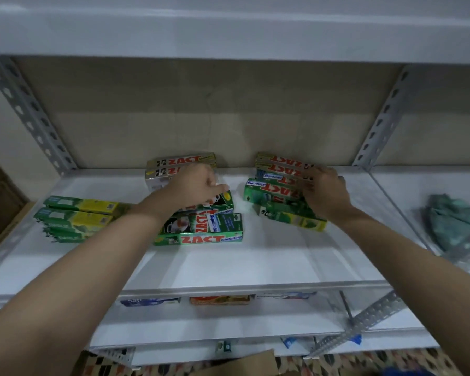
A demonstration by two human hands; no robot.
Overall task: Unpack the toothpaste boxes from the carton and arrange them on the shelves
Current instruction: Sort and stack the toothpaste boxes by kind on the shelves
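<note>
Several green ZACT toothpaste boxes [201, 229] lie stacked in the middle of the white shelf [228, 261], with gold ZACT boxes [171, 165] behind them. My left hand [198, 185] reaches over this pile, fingers curled on the top boxes. To the right sits a second pile of green and gold ZACT boxes [272, 185]. My right hand [326, 191] grips that pile at its right end. A third stack of green and yellow boxes [76, 218] lies at the left of the shelf. The carton's brown flap [244, 365] shows at the bottom edge.
Perforated metal uprights [30, 112] frame the shelf bay at both sides. A crumpled green cloth [453, 221] lies in the bay to the right. Lower shelves hold other toothpaste boxes [219, 299]. Another shelf board [228, 33] hangs close above.
</note>
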